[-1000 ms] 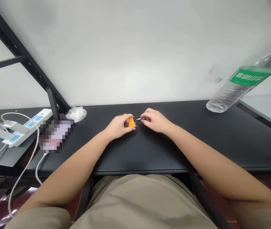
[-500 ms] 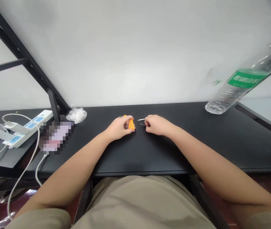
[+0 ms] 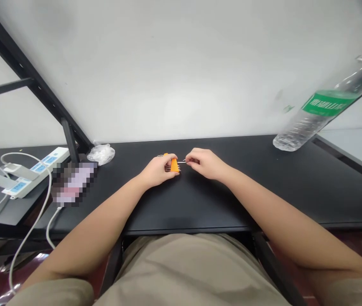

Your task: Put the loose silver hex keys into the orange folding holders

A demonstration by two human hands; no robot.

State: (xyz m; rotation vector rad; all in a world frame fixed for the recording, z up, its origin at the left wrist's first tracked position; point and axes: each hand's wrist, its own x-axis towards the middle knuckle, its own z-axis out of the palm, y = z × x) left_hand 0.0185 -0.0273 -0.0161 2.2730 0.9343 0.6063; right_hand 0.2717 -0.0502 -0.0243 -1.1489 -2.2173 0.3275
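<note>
My left hand (image 3: 156, 171) is closed around an orange holder (image 3: 174, 165) at the middle of the black table. Several thin metal rods run through the holder, and their ends stick out on its right side. Just to the right, my right hand (image 3: 206, 163) pinches a thin metal rod (image 3: 181, 162) between thumb and fingers. That rod points left, its far end at the holder's right edge; whether it is inserted I cannot tell. My fingers hide part of the holder and the rod's other end.
Behind the black table (image 3: 200, 212) rises a white wall. A clear bottle (image 3: 330, 103) with a green label stands at right. On the left are a crumpled plastic bag (image 3: 101, 154), a blurred-out device (image 3: 75, 183), a white power strip (image 3: 40, 170) with cables, and a black metal frame (image 3: 69, 138).
My right hand has shifted slightly left and turned, bringing the metal rod up to the orange holder. Two thin metal ends showed by its fingers before. My left hand has stayed nearly still.
</note>
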